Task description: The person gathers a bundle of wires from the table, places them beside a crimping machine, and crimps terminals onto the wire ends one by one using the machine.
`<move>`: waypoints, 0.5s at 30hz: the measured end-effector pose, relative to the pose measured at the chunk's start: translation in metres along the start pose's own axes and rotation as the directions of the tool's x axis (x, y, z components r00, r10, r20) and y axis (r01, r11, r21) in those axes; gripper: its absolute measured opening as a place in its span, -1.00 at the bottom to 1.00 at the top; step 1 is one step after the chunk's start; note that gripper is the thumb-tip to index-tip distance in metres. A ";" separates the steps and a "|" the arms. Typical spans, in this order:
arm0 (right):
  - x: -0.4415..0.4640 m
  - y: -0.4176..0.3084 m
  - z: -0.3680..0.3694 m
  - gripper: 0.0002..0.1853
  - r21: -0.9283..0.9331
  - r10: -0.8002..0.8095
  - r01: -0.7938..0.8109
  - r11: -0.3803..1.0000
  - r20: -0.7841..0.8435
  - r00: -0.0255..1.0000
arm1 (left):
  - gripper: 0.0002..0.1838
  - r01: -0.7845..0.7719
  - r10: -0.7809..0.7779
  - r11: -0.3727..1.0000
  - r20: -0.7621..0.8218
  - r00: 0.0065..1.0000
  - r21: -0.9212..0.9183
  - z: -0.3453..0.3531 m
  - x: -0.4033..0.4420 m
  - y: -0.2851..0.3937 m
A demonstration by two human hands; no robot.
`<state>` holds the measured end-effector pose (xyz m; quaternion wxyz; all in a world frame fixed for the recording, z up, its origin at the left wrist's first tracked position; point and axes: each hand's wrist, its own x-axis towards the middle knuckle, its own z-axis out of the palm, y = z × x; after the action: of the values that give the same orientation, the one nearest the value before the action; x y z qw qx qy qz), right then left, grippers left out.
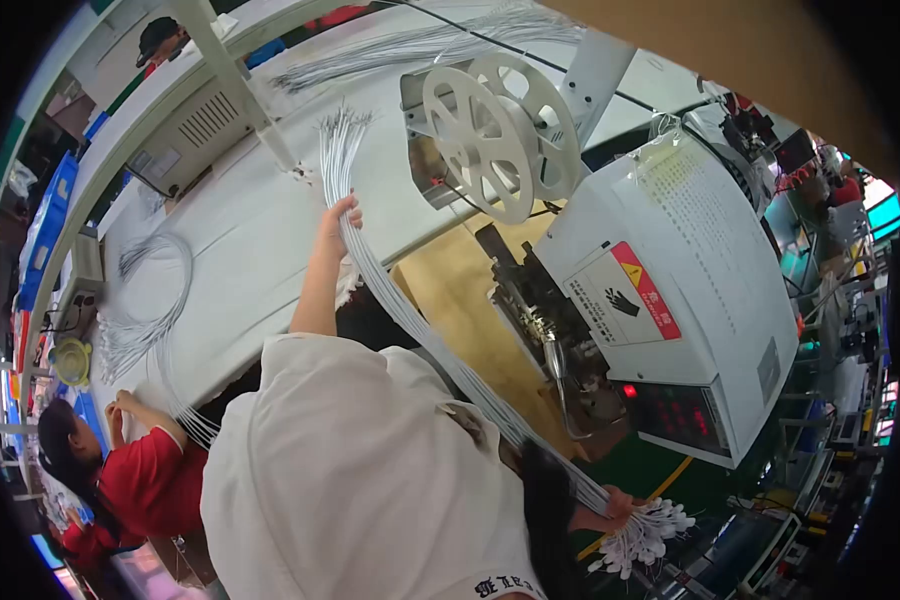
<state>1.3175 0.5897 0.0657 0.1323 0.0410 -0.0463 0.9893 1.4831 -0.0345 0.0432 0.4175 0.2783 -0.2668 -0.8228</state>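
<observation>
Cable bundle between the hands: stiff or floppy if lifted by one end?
The cable bundle likely flops: it curves between left hand and right hand. Its tips may splay, since they fan beyond the left hand. The white connectors could tangle, being crowded together.

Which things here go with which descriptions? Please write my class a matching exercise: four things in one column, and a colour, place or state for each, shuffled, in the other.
Things
1. Wire bundle
2. Reel
3. Warning label
4. Display panel

Descriptions
A. Red and white, with a yellow triangle
B. Dark, with glowing red characters
C. Held by the left hand and the right hand
D. Pale, with spoked sides

Right pairs: 1-C, 2-D, 3-A, 4-B
</observation>
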 end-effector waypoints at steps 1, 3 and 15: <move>-0.004 -0.001 -0.012 -0.62 0.028 0.022 -0.021 0.999 -0.026 0.999 | -0.62 0.007 -0.008 1.000 0.022 1.000 0.018 -0.009 0.008 0.000; -0.019 0.002 -0.033 -0.64 0.094 0.060 -0.053 0.994 -0.072 0.996 | -0.62 0.019 -0.023 0.998 0.078 0.997 0.055 -0.030 0.024 -0.004; -0.150 0.033 -0.131 -0.80 0.305 0.189 -0.287 0.908 0.314 0.931 | -0.69 0.071 -0.121 0.977 0.250 0.961 0.202 -0.129 0.082 -0.018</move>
<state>1.4435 0.5327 -0.0810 -0.0075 0.1956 0.1054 0.9750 1.5206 -0.1205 -0.0795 0.3097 0.2191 -0.3832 -0.8422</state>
